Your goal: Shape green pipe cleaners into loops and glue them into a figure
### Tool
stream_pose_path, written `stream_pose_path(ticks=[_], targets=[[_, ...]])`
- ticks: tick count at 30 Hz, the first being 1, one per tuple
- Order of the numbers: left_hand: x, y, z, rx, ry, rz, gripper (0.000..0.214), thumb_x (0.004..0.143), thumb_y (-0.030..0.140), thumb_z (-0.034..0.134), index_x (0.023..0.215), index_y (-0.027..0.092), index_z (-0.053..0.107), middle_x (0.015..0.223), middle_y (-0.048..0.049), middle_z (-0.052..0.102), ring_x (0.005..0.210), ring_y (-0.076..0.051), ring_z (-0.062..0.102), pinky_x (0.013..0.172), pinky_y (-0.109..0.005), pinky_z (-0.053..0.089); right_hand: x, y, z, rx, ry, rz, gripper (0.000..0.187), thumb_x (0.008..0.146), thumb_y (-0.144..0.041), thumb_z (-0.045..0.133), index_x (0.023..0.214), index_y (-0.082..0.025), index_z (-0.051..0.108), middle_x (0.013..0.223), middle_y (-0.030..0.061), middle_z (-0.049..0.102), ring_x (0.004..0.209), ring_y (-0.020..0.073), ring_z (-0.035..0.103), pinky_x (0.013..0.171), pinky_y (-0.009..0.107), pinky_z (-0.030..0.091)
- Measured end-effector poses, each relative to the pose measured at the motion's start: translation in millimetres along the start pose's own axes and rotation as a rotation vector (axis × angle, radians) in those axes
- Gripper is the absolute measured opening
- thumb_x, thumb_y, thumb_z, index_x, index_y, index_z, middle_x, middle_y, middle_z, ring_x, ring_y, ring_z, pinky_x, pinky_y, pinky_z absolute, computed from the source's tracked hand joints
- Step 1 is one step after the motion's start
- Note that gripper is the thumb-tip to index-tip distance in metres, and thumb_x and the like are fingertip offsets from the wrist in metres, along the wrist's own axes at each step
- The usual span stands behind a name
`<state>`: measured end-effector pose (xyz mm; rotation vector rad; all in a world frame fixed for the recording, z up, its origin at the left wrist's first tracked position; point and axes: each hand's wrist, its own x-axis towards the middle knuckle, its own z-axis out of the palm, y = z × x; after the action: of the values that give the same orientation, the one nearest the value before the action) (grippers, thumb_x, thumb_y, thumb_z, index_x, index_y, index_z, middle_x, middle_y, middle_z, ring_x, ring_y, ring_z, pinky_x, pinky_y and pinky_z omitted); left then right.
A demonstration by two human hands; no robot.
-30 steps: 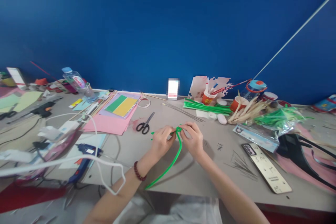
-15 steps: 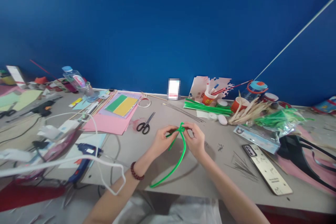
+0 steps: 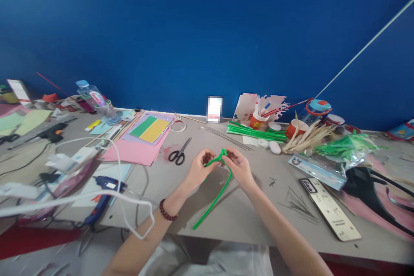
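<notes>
Blue wall (image 3: 207, 43): rises behind the worktop's back edge, its upper part cut off by the view.
Worktop (image 3: 258, 220): grey, left and right ends running out of sight.
White cable (image 3: 19, 210): enters from the left, blurred, and loops in front of the worktop's front edge.
Bottle (image 3: 95, 97): clear, tilted, near the back edge at left; the clutter around it is hard to make out.
Glue gun (image 3: 101, 209): blue, near the front edge at left, partly hidden by the cable.
Pink paper (image 3: 129, 153): left of the middle, mostly covered by a green-and-yellow packet (image 3: 149, 129).
Scissors (image 3: 180, 153): blades towards the back edge, just beyond the left hand.
Left hand (image 3: 202, 166): grip closed on the green strip, some fingers hidden.
Green strip (image 3: 215, 202): held up between both hands over the worktop's middle; the top is looped, too small to trace, one length partly hidden by the left hand, the other hanging towards the front edge.
Right hand (image 3: 239, 168): grip pinching the strip's looped top, fingertips partly hidden.
Green bundle (image 3: 255, 131): along the back edge, right of the middle.
Phone (image 3: 331, 209): back upward, near the front edge at right, screen hidden.
Black object (image 3: 362, 185): towards the right end, cut off by the view; cannot tell what.
</notes>
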<state>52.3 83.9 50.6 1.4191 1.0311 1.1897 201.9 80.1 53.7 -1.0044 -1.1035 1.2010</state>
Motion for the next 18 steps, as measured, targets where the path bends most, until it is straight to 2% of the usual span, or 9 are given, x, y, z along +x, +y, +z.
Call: stream_pose_path(ticks=[2,5,8,14,18], targets=[[-2,4,-1.0,0.113,0.022,0.079,0.016,0.072,0.02,0.063,0.082,0.018,0.05,0.071,0.0017,0.054,0.062,-0.01,0.05,0.059,-0.022,0.041,0,0,0,0.02,-0.011,0.034,0.027,0.067,-0.036,0.072,0.084,-0.017,0.062,0.072,0.001,0.062,0.061,0.013,0.059,0.062,0.028,0.051],[-5,9,-2.9,0.377,0.005,0.273,0.003,0.079,0.017,0.055,0.079,0.018,0.053,0.077,-0.0014,0.055,0.071,-0.013,0.053,0.066,-0.025,0.043,0,0,-1,0.077,0.014,0.039,0.024,0.066,-0.035,0.073,0.077,-0.018,0.061,0.066,-0.0012,0.06,0.058,0.0121,0.058,0.059,0.026,0.049],[-6,7,-3.9,0.548,0.017,0.454,0.006,0.083,0.017,0.05,0.083,0.018,0.056,0.083,-0.0039,0.058,0.079,-0.014,0.056,0.073,-0.027,0.045,0,0,-2,0.104,0.008,0.063,0.025,0.064,-0.034,0.074,0.077,-0.018,0.06,0.065,-0.0019,0.059,0.058,0.0122,0.058,0.056,0.025,0.048],[-2,-7,-5.7,0.693,0.068,0.582,0.011,0.087,0.018,0.046,0.088,0.019,0.057,0.086,-0.0049,0.061,0.082,-0.015,0.059,0.075,-0.027,0.049,1,6,-3,0.077,-0.012,0.108,0.024,0.063,-0.029,0.074,0.076,-0.019,0.058,0.066,-0.0045,0.056,0.054,0.0086,0.055,0.056,0.022,0.045],[-2,-8,-6.6,0.859,0.072,0.625,0.016,0.088,0.016,0.041,0.088,0.018,0.057,0.087,-0.0056,0.061,0.084,-0.016,0.059,0.075,-0.029,0.049,0,7,-2,0.063,-0.006,0.108,0.024,0.063,-0.031,0.074,0.075,-0.019,0.056,0.065,-0.0051,0.055,0.056,0.0094,0.056,0.058,0.023,0.045]])
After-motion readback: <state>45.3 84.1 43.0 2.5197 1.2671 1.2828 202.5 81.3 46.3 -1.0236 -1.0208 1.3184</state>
